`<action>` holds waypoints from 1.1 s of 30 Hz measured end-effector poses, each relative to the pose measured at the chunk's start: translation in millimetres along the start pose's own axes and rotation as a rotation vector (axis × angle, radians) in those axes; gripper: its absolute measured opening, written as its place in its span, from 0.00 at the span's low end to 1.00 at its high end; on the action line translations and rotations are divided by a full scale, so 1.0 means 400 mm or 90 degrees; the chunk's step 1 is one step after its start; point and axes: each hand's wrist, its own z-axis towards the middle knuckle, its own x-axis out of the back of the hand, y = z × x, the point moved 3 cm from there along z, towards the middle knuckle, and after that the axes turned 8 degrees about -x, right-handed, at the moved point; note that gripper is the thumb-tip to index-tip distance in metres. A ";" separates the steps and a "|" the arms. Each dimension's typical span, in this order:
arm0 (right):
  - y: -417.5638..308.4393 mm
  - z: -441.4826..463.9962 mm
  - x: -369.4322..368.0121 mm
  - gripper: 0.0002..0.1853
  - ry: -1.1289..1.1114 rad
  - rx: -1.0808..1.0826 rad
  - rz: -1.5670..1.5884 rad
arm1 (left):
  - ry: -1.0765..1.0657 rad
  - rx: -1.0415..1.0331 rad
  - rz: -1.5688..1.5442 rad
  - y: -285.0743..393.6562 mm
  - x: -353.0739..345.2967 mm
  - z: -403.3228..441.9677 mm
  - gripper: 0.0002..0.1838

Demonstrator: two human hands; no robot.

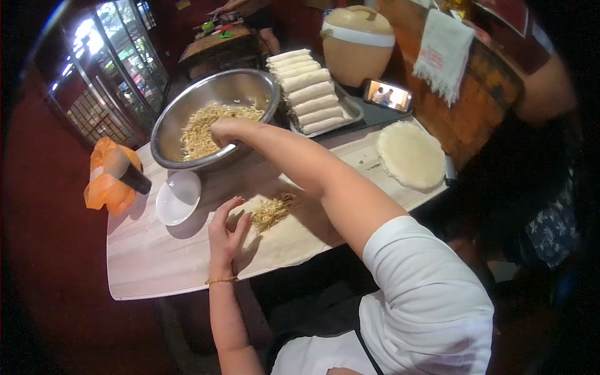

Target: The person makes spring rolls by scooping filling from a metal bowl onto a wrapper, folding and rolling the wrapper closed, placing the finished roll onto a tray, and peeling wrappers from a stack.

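My right hand [226,131] reaches over the near rim of a large steel bowl [265,84] into shredded filling [199,130]; its fingers are partly hidden, and I cannot make out what it holds. On the table, my left hand [229,230] has its fingers apart and nothing in it, just left of a small heap of filling [273,211]. That heap lies on a thin pale wrapper, whose edge is hard to tell from the tabletop. Farther right lies a round stack of pale wrappers [412,155].
A tray [355,116] holds several pale rolls [310,94]. Also about are a white bowl [179,197], an orange bag [112,181], a dark cup [135,178], a phone [388,95] and a lidded tan container [357,50]. Another person [259,22] stands behind, at a far table.
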 end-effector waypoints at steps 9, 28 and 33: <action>0.004 -0.153 0.120 0.10 0.155 0.069 0.133 | 0.054 0.049 0.011 -0.019 0.019 0.000 0.16; -0.059 -0.672 -0.056 0.10 0.088 0.240 0.228 | 0.016 -0.029 0.014 0.027 -0.026 0.015 0.11; -0.015 -0.676 -0.098 0.07 0.209 0.277 0.169 | -0.076 -0.064 0.098 0.052 -0.058 0.012 0.09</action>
